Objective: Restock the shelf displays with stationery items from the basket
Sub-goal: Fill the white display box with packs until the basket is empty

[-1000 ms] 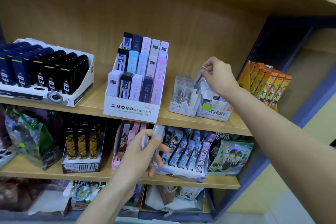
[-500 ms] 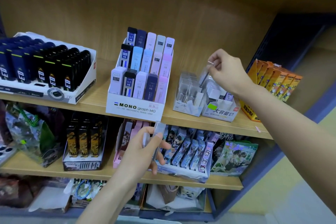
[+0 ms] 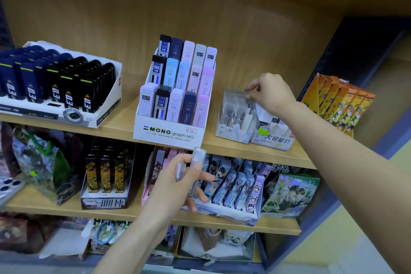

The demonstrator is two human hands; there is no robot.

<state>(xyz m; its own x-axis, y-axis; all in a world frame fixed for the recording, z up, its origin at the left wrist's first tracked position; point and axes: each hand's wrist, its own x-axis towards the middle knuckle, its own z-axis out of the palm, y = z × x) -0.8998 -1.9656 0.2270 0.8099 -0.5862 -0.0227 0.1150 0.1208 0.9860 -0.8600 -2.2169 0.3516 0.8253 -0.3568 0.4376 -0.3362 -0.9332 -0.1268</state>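
My left hand (image 3: pixel 178 184) grips a few clear pencil-lead cases (image 3: pixel 195 162) in front of the lower shelf, thumb pressed on one. My right hand (image 3: pixel 271 91) reaches over the white display box of clear lead cases (image 3: pixel 235 115) on the upper shelf, its fingertips pinching the top of one clear case (image 3: pixel 249 100) at the box's back rows. The basket is out of view.
A MONO lead display (image 3: pixel 169 133) stands left of the clear-case box, a green-labelled white box (image 3: pixel 275 138) right of it, orange packs (image 3: pixel 338 100) further right. A tray of dark cases (image 3: pixel 55 87) sits at far left. Lower shelves hold several printed packs (image 3: pixel 235 187).
The view has shifted slightly. My right hand has lowered the clear case from above the box down into its back rows. My left hand stays put with its cases.
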